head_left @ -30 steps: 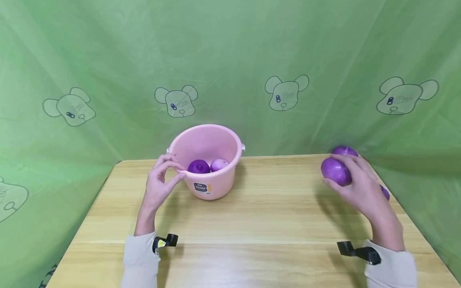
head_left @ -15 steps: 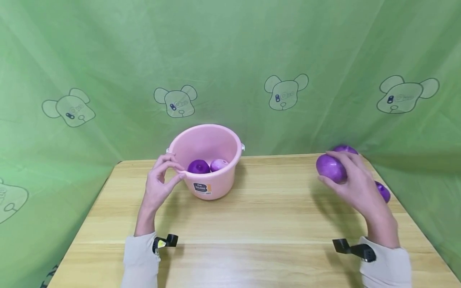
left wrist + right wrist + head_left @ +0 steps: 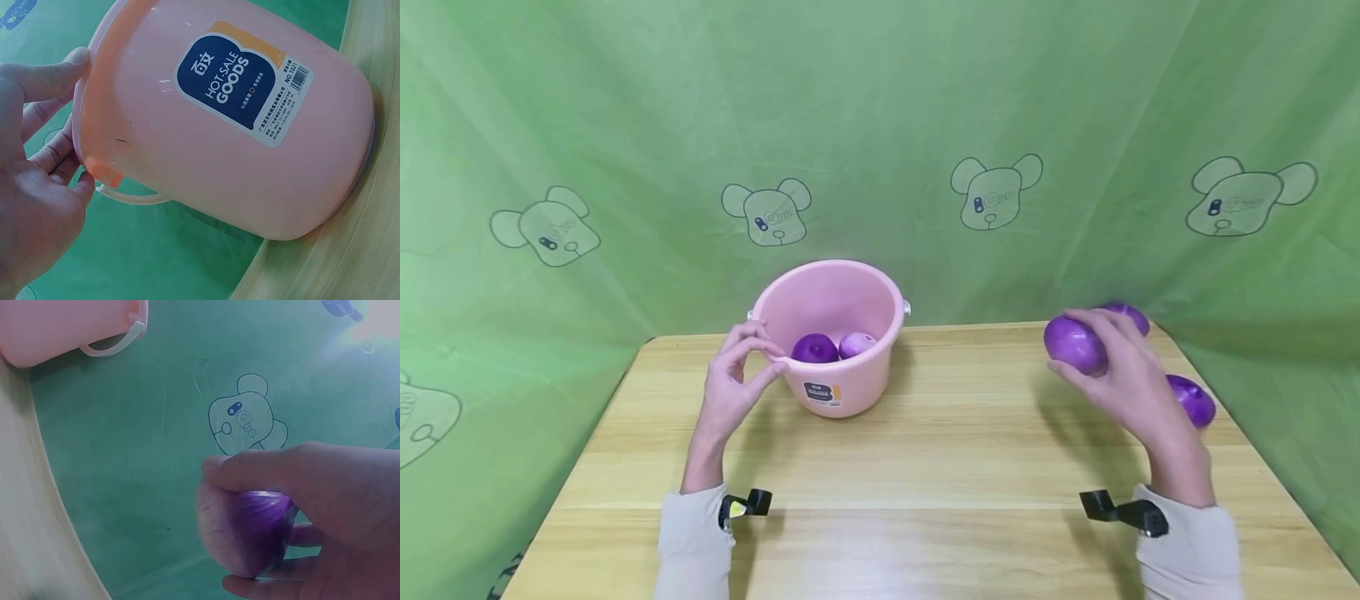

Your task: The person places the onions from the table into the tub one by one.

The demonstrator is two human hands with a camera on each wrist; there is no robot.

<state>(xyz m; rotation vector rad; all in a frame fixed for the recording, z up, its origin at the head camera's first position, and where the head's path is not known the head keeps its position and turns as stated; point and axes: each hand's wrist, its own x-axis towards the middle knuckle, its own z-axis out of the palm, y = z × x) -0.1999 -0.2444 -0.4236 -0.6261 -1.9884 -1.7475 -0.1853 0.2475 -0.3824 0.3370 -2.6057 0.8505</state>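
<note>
A pink bucket with a white handle and a dark label stands at the back left of the table. My left hand pinches its near-left rim, thumb outside and fingers over the edge. Inside the bucket lie a dark purple onion and a paler one. My right hand grips another purple onion between thumb and fingers, held above the table at the right. The right wrist view shows this onion with a pale side and a glossy purple side.
Two more purple onions lie at the table's right side: one onion by the right edge, one onion at the back corner, partly behind my right hand. Green cloth hangs around the wooden table.
My right hand has moved left with the onion in it, uncovering more of the onion by the right edge. My left hand and the bucket have stayed in place.
</note>
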